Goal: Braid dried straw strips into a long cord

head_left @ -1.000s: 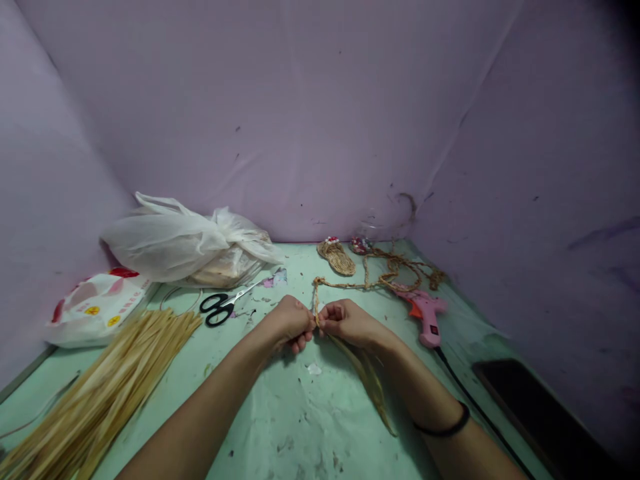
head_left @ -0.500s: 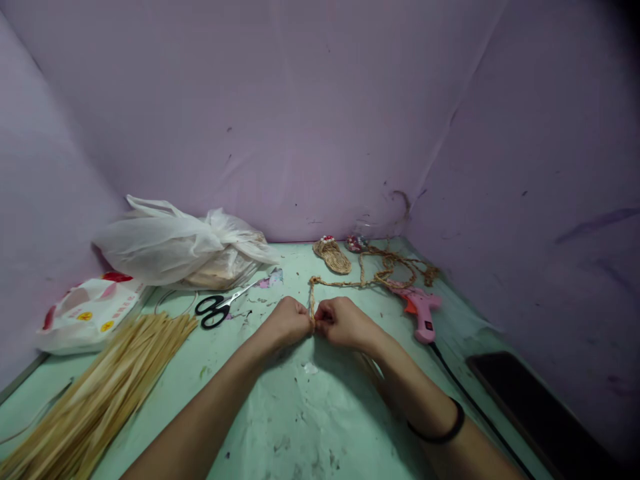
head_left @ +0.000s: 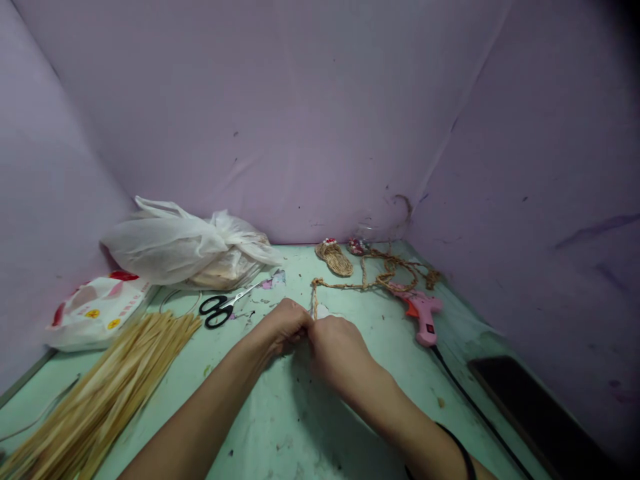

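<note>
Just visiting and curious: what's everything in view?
Plastic bag: 1, white, back left
Packet: 1, white-red, left
Straw strips: many, tan, front left
Wire: count unclear, pale, left
Scissors: 1, black handles, left
Woven sole: 1, tan, back centre
Beads: uncounted, mixed, back right
Braided cord: uncounted, brown, centre-right
Glue gun: 1, pink, right
Cable: 1, black, right
Flat slab: 1, black, front right
Tabletop: 1, green, beneath
Walls: 3, purple, around
Wristband: 1, black, right arm
Left hand: 1, bare, centre
Right hand: 1, bare, centre

Open tabletop (head_left: 273, 420) at front, scissors (head_left: 227, 310) blocking left, cord (head_left: 345, 287) and glue gun (head_left: 425, 321) right
</note>
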A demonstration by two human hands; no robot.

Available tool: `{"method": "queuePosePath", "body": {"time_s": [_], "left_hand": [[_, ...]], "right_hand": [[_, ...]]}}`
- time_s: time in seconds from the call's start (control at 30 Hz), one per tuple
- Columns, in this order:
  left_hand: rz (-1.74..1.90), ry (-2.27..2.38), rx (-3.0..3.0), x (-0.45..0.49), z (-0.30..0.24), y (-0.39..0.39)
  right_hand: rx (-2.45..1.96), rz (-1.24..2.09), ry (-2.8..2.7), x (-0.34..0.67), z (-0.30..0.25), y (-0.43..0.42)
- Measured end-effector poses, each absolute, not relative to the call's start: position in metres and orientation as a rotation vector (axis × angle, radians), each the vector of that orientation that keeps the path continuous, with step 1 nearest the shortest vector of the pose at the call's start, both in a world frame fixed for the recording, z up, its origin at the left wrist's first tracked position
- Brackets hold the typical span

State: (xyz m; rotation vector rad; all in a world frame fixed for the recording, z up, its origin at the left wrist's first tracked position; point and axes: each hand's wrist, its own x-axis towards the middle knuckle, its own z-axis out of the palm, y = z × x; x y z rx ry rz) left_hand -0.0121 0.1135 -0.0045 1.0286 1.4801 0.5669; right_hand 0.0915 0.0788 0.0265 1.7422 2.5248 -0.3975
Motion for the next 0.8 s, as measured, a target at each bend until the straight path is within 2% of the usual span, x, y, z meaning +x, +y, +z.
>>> {"method": "queuePosePath", "body": {"time_s": [0.13, 0.2, 0.27, 0.33, 0.4, 0.47, 0.63, 0.8], "left_hand": [[0.530, 1.368, 1.156, -0.020, -0.005, 0.116], [0.501, 1.347, 1.164, -0.023, -0.006, 0.117], [0.497, 1.332, 1.165, -0.024, -0.007, 0.118], [0.501, 1.314, 1.172, -0.025, -0.008, 0.118], [0.502, 1.303, 1.185, -0.025, -0.008, 0.119], [0.476, 1.305, 1.217, -0.025, -0.007, 0.119], [0.378, 1.411, 1.391, -0.025, -0.004, 0.118], [0.186, 1.501, 1.541, -0.040, 0.010, 0.119]], "right_hand": [[1.751, -0.759, 2.586, 0.110, 0.023, 0.096], [2.029, -1.050, 2.541, 0.121, 0.018, 0.108], [2.239, -1.487, 2.328, 0.126, 0.013, 0.117], [2.140, -2.032, 2.000, 0.123, 0.006, 0.120], [1.942, -2.358, 1.792, 0.117, 0.000, 0.118], [1.896, -2.385, 1.804, 0.112, -0.006, 0.117], [2.107, -2.061, 1.971, 0.110, -0.018, 0.119], [2.066, -2.257, 1.951, 0.110, -0.027, 0.119]]}}
